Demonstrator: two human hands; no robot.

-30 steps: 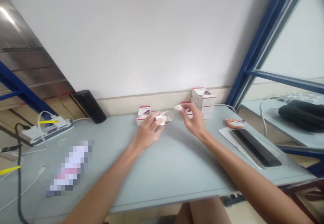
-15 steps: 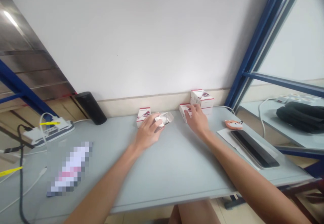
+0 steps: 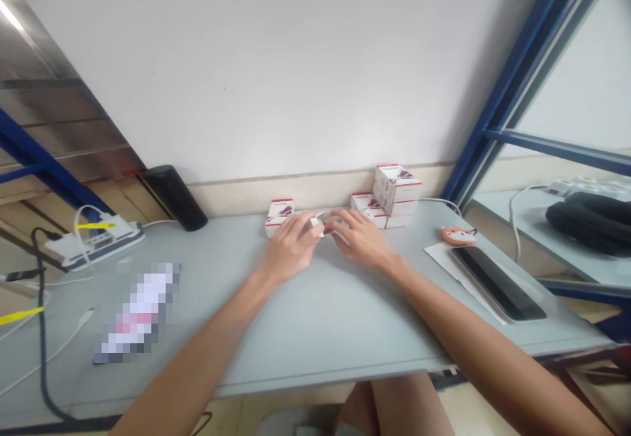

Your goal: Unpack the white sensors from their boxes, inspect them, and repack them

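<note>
"Where's the held box [image 3: 317, 227]?"

"I have it over the table [image 3: 305, 331], between both hands. The left hand [image 3: 292, 246] is wrapped round it, fingers pressed to its sides."

"What's changed?"

"The right hand [image 3: 362, 239] has just come off the low box [image 3: 378, 216] to the held box's open end, so I judge both hands now serve one box. Those fingers are curled; whether they're pinching, I can't tell."

"Nearby?"

"Stack [image 3: 398, 193] beyond the right hand, another box [image 3: 279, 215] beyond the left."

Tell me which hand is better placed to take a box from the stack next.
Probably the right hand: it is nearer the stack, while the left hand grips a small box.
</note>
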